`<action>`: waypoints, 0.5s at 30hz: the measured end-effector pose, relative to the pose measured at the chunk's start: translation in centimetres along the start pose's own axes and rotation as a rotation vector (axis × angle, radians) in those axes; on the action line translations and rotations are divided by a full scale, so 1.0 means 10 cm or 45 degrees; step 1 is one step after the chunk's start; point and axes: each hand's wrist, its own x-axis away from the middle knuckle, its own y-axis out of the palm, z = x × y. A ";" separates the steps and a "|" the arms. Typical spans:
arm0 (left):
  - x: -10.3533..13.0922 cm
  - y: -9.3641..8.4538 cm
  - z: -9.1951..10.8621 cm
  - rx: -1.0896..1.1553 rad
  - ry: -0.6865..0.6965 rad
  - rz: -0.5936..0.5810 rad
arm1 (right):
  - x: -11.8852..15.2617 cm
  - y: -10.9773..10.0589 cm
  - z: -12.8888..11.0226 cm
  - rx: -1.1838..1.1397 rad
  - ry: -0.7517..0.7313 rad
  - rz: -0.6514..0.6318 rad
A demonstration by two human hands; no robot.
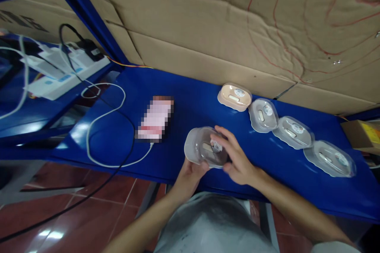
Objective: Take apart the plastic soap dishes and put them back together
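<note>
Head view: one lidded container (200,148) is held just right of the phone (154,120); its near side is cupped by the left hand (192,172), fingers partly hidden, while its right end is clasped between thumb and fingers of the right hand (239,160), presumably for steadiness. Farther right of the phone, one peach container (234,97) and three greyish containers (293,132) are set in a slanting row, perhaps for easy reach. One white cable (88,142) is plugged into the phone, apparently for charging; left of it, one power strip (62,81)
</note>
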 end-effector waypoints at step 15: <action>-0.54 0.23 0.55 -0.263 0.253 0.256 | -0.80 -0.56 0.99 0.946 0.446 0.012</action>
